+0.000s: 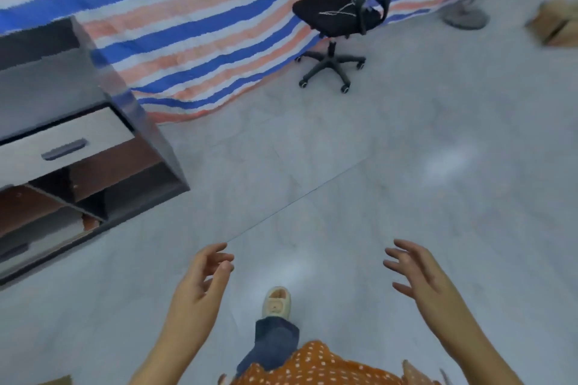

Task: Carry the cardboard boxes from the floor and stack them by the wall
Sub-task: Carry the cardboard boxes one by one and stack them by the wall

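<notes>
A brown cardboard box point(556, 23) lies on the grey floor at the far right edge, blurred and partly cut off by the frame. My left hand point(201, 278) and my right hand point(417, 275) are held out in front of me at waist height, palms facing each other, fingers relaxed and spread. Both hold nothing and are far from the box. A sliver of cardboard point(56, 381) shows at the bottom left corner.
A black office chair point(339, 14) on castors stands ahead by a striped blue, white and pink tarpaulin point(187, 25) on the wall. A dark cabinet point(72, 147) with a drawer is at left. A metal stand base point(466, 17) sits at back right. My slippered foot point(276, 303) steps forward.
</notes>
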